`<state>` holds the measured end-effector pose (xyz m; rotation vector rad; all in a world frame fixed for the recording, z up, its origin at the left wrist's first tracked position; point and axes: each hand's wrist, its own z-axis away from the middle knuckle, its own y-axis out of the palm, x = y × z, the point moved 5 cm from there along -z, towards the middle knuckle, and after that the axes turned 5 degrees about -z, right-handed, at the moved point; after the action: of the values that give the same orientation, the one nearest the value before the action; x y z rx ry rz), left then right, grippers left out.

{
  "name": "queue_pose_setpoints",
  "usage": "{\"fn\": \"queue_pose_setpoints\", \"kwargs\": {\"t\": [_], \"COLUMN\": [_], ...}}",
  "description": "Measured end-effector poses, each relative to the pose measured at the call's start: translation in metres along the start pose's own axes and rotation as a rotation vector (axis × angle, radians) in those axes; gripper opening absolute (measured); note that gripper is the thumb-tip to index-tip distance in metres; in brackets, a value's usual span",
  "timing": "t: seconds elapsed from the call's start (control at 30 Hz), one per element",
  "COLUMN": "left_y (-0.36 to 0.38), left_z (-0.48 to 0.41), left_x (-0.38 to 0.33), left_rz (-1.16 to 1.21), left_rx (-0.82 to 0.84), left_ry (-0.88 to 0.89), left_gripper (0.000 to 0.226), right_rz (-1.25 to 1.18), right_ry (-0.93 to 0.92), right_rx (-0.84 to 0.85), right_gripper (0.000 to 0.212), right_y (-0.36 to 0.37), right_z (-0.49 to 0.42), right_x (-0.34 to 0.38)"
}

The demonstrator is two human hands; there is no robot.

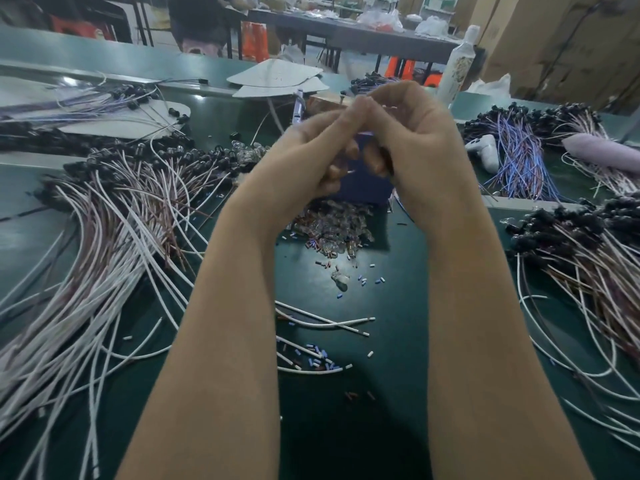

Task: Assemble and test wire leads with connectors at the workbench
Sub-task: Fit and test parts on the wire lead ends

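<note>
My left hand (308, 157) and my right hand (412, 133) are raised together over the green bench (398, 341), fingers curled and fingertips meeting. They pinch something small between them; motion blur and the fingers hide what it is. Behind the hands stands a blue box (363, 190), with a heap of small clear and coloured parts (332, 230) at its foot. A few loose white wire leads (325, 323) lie near me between my forearms.
Big bundles of white and brown leads with black connectors lie at the left (114, 220) and right (588, 258). Blue-purple leads (519, 161), a white handheld device (485, 150) and a white bottle (457, 64) are at the back right. Flat white sheets (277, 76) lie behind.
</note>
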<state>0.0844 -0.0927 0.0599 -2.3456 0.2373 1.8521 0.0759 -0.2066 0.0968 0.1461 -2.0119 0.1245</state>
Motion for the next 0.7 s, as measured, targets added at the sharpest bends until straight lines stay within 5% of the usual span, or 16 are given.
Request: {"fn": "queue_pose_setpoints", "kwargs": {"t": [0.37, 0.7], "left_y": [-0.022, -0.016], "left_z": [0.004, 0.004], "left_x": [-0.003, 0.033], "left_rz": [0.033, 0.102], "left_rx": [-0.518, -0.288], "left_ry": [0.064, -0.359], "left_gripper": [0.030, 0.034], "right_rz": [-0.079, 0.180], "right_ry": [0.237, 0.114], "right_rx": [-0.073, -0.093], "right_gripper": [0.003, 0.015], "right_y": [-0.002, 0.003], "right_z": [-0.005, -0.006], "right_x": [-0.032, -0.051]}}
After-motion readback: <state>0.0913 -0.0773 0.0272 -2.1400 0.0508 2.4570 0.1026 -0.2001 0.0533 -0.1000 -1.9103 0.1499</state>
